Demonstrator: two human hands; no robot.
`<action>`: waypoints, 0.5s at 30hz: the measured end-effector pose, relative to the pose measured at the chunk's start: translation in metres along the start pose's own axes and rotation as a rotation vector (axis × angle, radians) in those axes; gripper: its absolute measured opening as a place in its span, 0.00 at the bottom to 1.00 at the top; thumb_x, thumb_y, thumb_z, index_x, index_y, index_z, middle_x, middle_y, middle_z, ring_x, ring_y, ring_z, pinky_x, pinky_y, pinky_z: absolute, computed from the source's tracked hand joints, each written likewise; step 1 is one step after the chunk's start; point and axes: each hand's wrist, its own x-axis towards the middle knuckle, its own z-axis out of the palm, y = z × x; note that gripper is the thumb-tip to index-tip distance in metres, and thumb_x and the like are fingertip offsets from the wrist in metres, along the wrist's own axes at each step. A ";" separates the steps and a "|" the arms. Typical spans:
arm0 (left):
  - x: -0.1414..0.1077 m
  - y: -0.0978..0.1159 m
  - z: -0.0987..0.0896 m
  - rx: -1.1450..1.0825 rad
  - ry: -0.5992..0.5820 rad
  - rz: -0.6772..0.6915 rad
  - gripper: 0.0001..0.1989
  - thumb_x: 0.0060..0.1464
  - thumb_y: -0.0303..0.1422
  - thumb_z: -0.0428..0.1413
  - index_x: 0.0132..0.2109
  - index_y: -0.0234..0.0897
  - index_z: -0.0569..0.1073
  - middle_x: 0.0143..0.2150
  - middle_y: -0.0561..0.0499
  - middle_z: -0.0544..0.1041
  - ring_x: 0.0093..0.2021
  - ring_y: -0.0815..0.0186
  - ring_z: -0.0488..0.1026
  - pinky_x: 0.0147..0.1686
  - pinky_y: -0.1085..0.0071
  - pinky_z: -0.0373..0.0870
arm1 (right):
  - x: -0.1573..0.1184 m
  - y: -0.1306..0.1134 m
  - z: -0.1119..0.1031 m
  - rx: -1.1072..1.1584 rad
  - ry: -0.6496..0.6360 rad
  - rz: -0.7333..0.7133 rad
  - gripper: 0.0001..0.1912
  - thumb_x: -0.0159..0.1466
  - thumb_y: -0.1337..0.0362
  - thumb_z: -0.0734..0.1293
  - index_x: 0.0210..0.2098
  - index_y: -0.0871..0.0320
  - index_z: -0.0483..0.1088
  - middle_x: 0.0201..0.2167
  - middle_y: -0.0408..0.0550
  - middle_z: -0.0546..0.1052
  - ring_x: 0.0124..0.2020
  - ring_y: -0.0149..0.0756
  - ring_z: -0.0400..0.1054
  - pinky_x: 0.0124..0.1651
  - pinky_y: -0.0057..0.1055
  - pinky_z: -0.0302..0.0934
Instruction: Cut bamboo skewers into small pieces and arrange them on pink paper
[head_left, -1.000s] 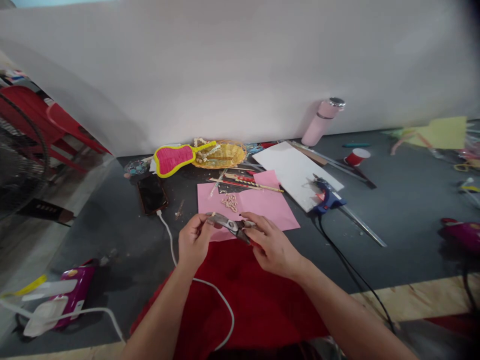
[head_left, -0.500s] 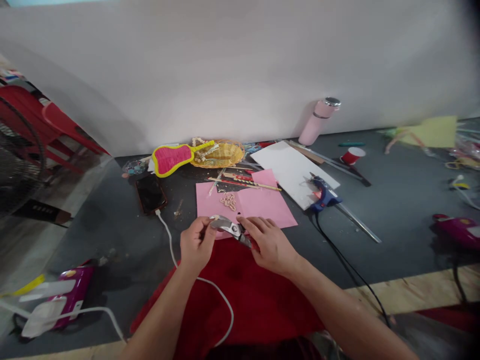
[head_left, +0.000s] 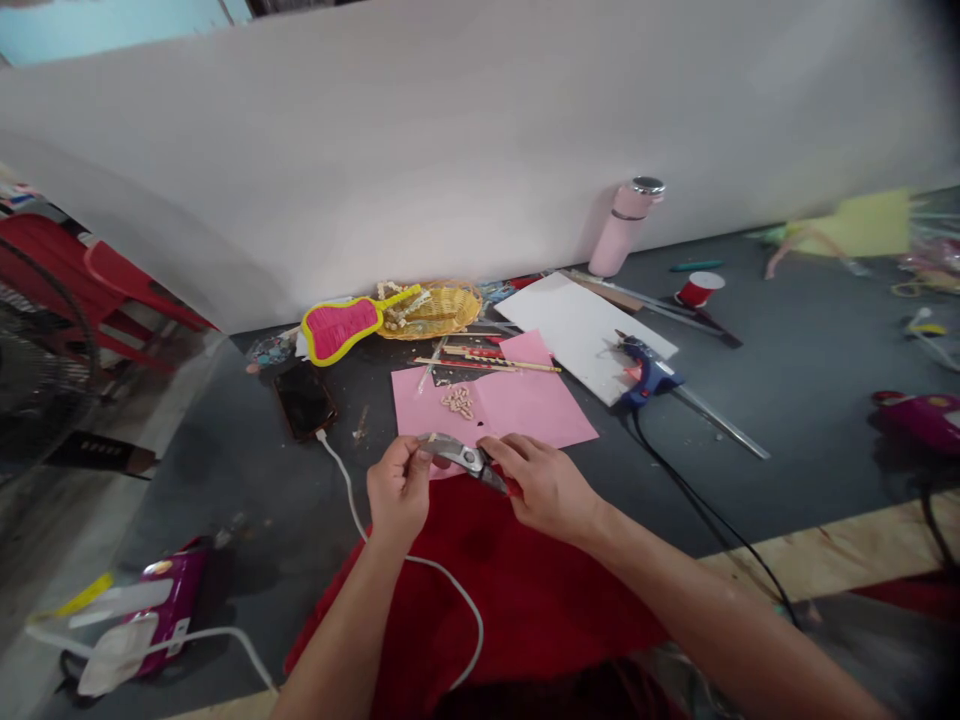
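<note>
My right hand (head_left: 551,485) is wrapped round the red handles of a pair of pruning shears (head_left: 471,458), whose curved metal blades point left. My left hand (head_left: 397,490) is closed in a pinch right at the blade tips, on something small and pale that I cannot make out. Just beyond the shears lies a pink paper sheet (head_left: 540,410) bearing a small heap of short beige pieces (head_left: 457,402). Several thin sticks (head_left: 495,362), some with red patterned ends, lie across the paper's far edge.
Behind are a yellow-edged pink paddle shape (head_left: 341,328), a wicker basket (head_left: 457,310) and a pink bottle (head_left: 619,235). A glue gun (head_left: 646,372) rests by a white board (head_left: 570,320) on the right. A phone (head_left: 305,398) with a white cable lies left.
The camera view has tilted and shifted slightly. Both hands keep nearly the same position, with the shears' blades still at the left fingertips.
</note>
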 end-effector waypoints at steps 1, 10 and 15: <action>0.000 0.000 0.000 -0.008 -0.013 -0.009 0.07 0.51 0.32 0.54 0.28 0.38 0.75 0.22 0.52 0.73 0.24 0.67 0.68 0.27 0.75 0.62 | 0.000 0.001 0.000 -0.011 0.006 -0.004 0.32 0.51 0.77 0.58 0.55 0.54 0.57 0.43 0.51 0.72 0.42 0.40 0.66 0.43 0.35 0.63; 0.003 -0.014 0.000 -0.395 -0.229 -0.169 0.13 0.53 0.40 0.54 0.27 0.35 0.71 0.21 0.51 0.73 0.16 0.75 0.54 0.17 0.77 0.51 | 0.002 0.010 -0.001 -0.024 0.019 -0.071 0.35 0.50 0.76 0.59 0.58 0.57 0.55 0.50 0.54 0.68 0.49 0.45 0.62 0.50 0.43 0.60; 0.003 -0.022 0.002 -0.482 -0.276 -0.164 0.13 0.55 0.38 0.53 0.28 0.33 0.70 0.21 0.52 0.73 0.16 0.77 0.51 0.16 0.78 0.47 | 0.000 0.009 -0.001 0.009 0.026 -0.087 0.33 0.51 0.76 0.59 0.57 0.58 0.55 0.48 0.54 0.69 0.47 0.42 0.64 0.48 0.39 0.61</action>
